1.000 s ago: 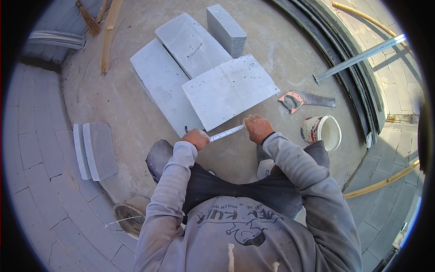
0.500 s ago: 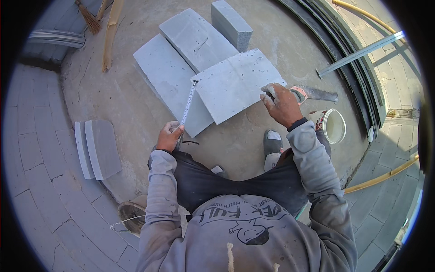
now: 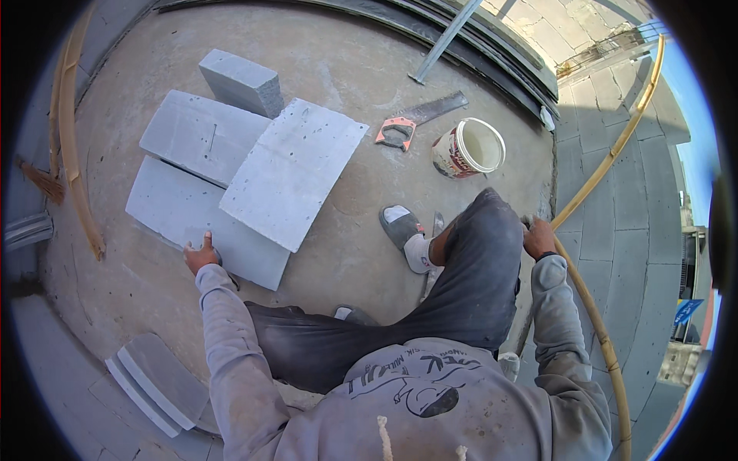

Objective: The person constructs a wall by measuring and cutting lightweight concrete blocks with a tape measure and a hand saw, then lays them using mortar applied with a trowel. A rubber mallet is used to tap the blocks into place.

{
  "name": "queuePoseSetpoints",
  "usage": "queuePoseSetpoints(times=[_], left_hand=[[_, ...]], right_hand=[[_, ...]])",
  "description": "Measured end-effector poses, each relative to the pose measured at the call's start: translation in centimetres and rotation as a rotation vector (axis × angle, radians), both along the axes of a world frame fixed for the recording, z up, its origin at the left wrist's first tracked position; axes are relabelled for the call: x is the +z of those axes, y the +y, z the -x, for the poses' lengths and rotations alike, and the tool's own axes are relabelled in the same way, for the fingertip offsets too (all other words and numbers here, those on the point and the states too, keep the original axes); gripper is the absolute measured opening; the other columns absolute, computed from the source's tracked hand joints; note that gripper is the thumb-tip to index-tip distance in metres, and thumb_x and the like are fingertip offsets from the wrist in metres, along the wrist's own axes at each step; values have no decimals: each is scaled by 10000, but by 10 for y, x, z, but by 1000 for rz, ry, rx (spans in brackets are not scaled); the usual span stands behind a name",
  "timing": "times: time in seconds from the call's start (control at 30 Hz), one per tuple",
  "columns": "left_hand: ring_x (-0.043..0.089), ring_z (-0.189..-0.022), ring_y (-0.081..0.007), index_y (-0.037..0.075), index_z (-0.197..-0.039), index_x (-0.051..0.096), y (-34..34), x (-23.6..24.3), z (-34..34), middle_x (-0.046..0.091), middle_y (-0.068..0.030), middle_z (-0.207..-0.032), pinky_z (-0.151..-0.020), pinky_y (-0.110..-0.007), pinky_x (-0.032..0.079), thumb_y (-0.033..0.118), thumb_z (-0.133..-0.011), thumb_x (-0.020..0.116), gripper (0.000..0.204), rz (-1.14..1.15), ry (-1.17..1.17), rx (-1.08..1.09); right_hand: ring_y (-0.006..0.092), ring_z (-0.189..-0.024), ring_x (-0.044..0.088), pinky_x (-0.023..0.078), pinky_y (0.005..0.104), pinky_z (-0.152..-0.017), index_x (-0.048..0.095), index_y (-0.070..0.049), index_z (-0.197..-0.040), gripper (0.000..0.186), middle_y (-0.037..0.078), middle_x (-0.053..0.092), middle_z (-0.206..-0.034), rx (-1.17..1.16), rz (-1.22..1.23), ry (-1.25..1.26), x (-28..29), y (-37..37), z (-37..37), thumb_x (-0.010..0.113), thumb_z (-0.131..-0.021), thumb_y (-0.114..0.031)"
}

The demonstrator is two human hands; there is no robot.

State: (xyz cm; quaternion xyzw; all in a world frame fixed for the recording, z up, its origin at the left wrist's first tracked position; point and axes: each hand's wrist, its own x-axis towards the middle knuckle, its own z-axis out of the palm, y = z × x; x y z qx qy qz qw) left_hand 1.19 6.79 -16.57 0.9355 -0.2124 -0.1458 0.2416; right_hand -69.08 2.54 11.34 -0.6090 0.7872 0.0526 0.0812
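Above concrete floor [image 3: 338,223], the left hand [image 3: 202,256] is outstretched.

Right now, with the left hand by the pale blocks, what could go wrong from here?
The top block lies skewed over the lower block, and its right side seems to overhang; a push there might tip or slide it. The left hand is at the lower block's near edge, so fingers could get scraped or pinched if that shifts. The handsaw lies uncovered on the floor; a careless step might meet its blade.
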Motion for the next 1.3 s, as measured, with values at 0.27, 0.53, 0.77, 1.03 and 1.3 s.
queuePoseSetpoints(times=[0.27, 0.53, 0.77, 1.03, 1.3], left_hand=[[538, -1151, -399, -81, -1275, 496, -25, 10, 21, 555, -288, -1237, -980, -435, 422, 664, -829, 557, 870, 241, 69, 78], [544, -1133, -288, -145, -1342, 390, 8, 58, 123, 539, -240, -1266, -965, -351, 419, 690, -812, 578, 1007, 319, 673, 193], [549, -1139, -223, -64, -1352, 430, -36, 47, 199, 543, -135, -1297, -987, -327, 416, 570, -909, 536, 780, 807, 835, 347], [561, -1118, -206, -63, -1320, 472, -59, 19, 209, 565, -122, -1273, -990, -297, 402, 524, -934, 529, 705, 875, 790, 420], [566, -1003, -174, -73, -1207, 566, -40, 27, 185, 627, -103, -1109, -917, -285, 418, 516, -933, 539, 650, 825, 651, 423]], right_hand=[[431, -807, 637, 506, 457, -740, 676, 22, -852, 285, 265, 650, -793, -131, -141, -80, -72, 32, 32, 637, -757, -244], [367, -787, 679, 510, 444, -728, 691, -5, -937, 364, 196, 695, -820, 134, -379, -393, -221, -143, -58, 613, -844, -348], [452, -870, 648, 514, 440, -801, 529, 120, -1143, 662, 305, 638, -1055, -62, -201, -378, -371, -309, -95, 551, -891, -492], [377, -942, 662, 514, 412, -817, 654, 67, -936, 427, 261, 674, -964, -141, -267, -492, -464, -386, -2, 560, -880, -346], [346, -970, 664, 506, 443, -848, 708, -71, -1022, 306, 216, 673, -1044, 687, -443, 123, -395, -367, -71, 493, -897, -251]])
